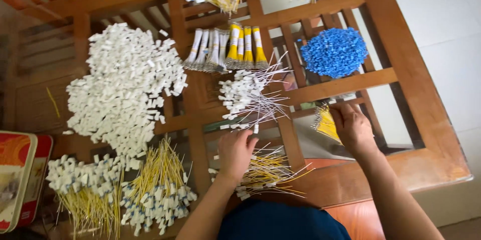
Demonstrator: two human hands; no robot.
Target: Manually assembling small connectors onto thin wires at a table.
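Observation:
My left hand (pixel 235 152) rests, fingers curled, on a loose pile of yellow wires with white connectors (pixel 265 172) near the table's front edge; whether it grips any is unclear. My right hand (pixel 353 127) holds a small bundle of yellow wires (pixel 325 122) by the end, fingers closed around it. Just beyond my left hand lies a fan of white wires with white connectors (pixel 248 97).
A big heap of white plastic connectors (pixel 123 87) covers the left of the glass-topped wooden table (pixel 401 60). A blue connector pile (pixel 334 52) lies far right. Taped wire bundles (pixel 225 47) sit centre back. Finished yellow wire bunches (pixel 120 190) lie front left. A red tin (pixel 20 180) stands at the left edge.

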